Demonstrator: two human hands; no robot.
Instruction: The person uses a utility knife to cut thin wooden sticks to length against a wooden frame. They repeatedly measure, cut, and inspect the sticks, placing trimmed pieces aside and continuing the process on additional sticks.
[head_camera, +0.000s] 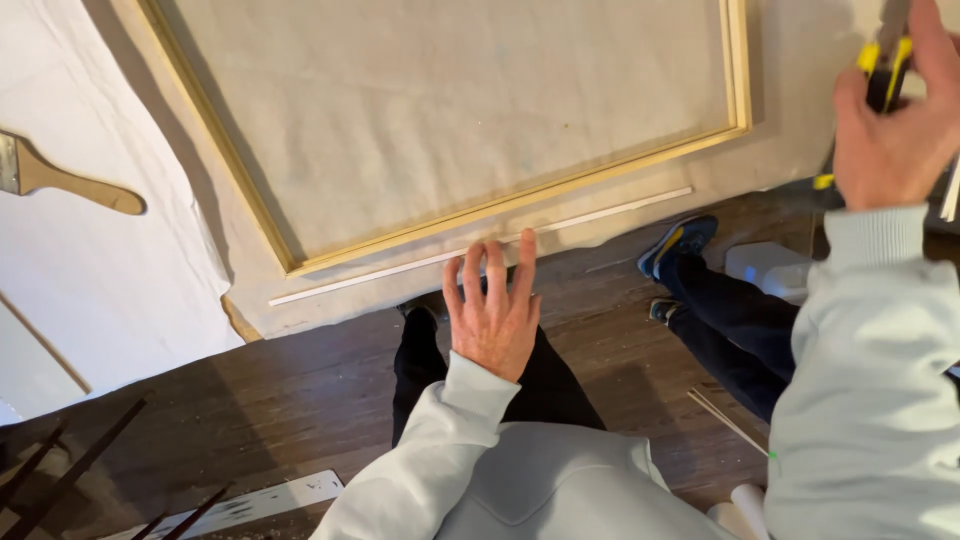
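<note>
This looks like a home studio or small workshop for framing and stretching canvas. A large pale canvas (450, 100) in a light wooden frame (520, 200) lies on a cloth-covered desk (330, 300), with a thin white strip (600, 210) of wood along the desk's near edge. A wide wooden-handled brush (60, 178) rests on white sheeting (90, 290) at the left. The floor (300, 390) is dark wooden boards dusted with shavings, with more thin sticks (725, 420) lying on it at the right. A yellow-and-black hand tool (885, 70) shows near the desk's far right corner.
</note>
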